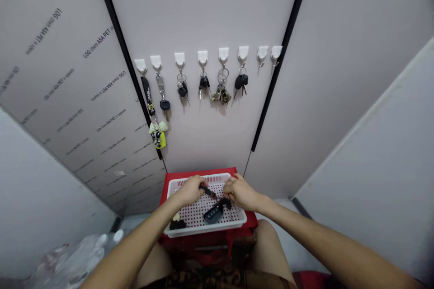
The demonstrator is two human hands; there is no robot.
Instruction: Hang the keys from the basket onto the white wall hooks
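Both my hands are over a white plastic basket (205,228) that has a perforated bottom. My left hand (188,191) is shut on a dark key strap (208,192), which runs across toward my right hand (240,192). The curled fingers of my right hand close on a dark cluster of key parts (225,202). Just below that cluster, a black car key fob (213,214) lies in the basket and seems linked to it. A small dark keychain item (178,224) sits in the basket's near left corner, under my left forearm.
The basket rests on a red crate (206,246) between my knees. Several white adhesive hooks (202,57) run along the wall ahead, with several key bunches hanging from them, including a yellow tag (158,139). Grey wall panels flank both sides, and clear plastic bottles (81,257) lie at lower left.
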